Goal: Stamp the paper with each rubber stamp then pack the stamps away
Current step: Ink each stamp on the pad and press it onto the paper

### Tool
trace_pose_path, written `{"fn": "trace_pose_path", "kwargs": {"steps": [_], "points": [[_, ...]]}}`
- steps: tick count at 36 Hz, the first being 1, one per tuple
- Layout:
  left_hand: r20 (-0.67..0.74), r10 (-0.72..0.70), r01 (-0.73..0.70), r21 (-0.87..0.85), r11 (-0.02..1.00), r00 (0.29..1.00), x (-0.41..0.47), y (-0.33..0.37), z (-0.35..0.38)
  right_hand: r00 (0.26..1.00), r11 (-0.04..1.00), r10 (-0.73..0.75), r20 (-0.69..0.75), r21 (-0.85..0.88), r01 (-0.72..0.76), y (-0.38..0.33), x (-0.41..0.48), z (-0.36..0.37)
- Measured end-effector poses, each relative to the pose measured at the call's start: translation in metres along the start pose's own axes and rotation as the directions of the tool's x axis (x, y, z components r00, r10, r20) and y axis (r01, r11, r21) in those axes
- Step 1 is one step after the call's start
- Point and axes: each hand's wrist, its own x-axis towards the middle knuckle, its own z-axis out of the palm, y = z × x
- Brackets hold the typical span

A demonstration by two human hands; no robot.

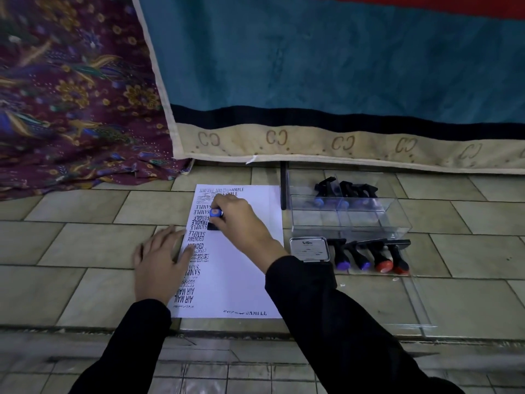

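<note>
Teal quilted blanket (pixel 312 58) hangs across the far side, with a purple batik cloth (pixel 71 95) bunched at the far left, both meeting a floor of pale tiles (pixel 85 243). In the middle of the tiles lies the white paper sheet (pixel 244 280), its left column crowded with black impressions such as SAMPLE, FRAGILE, AMENDED and AIR MAIL, while its right half is bare. Right of the sheet stands a clear plastic box (pixel 397 223) holding several black-handled stamps (pixel 343 191). Nearer, a row of four stamps (pixel 369 255) lies just beside a metal ink pad tin (pixel 310 248) with its lid on. The left hand (pixel 159 263) lies flat with fingers spread, pressing the sheet's left edge. The right hand (pixel 244 223) curls round a blue-capped rubber stamp (pixel 215 217), whose dark base sits on the paper in the far part of the printed column. The sheet is thin, light and likely to slide on smooth tile, so pinning it with a flat palm seems wise. The stamp looks light and rigid with a soft rubber face. It is best taken by the handle below the cap, kept upright so the face meets the paper evenly, and lifted straight to avoid smearing wet ink.
</note>
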Motion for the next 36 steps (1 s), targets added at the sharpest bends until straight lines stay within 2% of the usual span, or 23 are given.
{"fn": "trace_pose_path", "kwargs": {"steps": [17,25,27,31,36], "points": [[-0.001,-0.011,0.011,0.007,1.000,1.000,0.000,0.002,-0.001,0.998,0.996,-0.011,0.054,-0.085,0.015,-0.001,0.007,0.010],[0.007,0.002,-0.002,0.007,1.000,1.000,0.000,0.003,-0.004,0.998,0.998,0.056,0.021,-0.027,-0.055,0.002,0.014,0.012],[0.003,0.009,-0.009,0.012,1.000,1.000,0.000,0.002,-0.004,0.996,0.996,0.084,-0.024,0.031,-0.083,0.006,0.013,0.007],[0.005,0.017,-0.017,0.013,1.000,1.000,0.001,0.000,-0.003,0.958,0.967,0.188,-0.218,0.214,-0.141,0.017,0.002,-0.023],[0.003,0.015,-0.015,0.020,1.000,1.000,0.001,0.001,-0.003,0.908,0.959,0.218,-0.357,0.252,-0.131,0.031,-0.030,-0.067]]}}
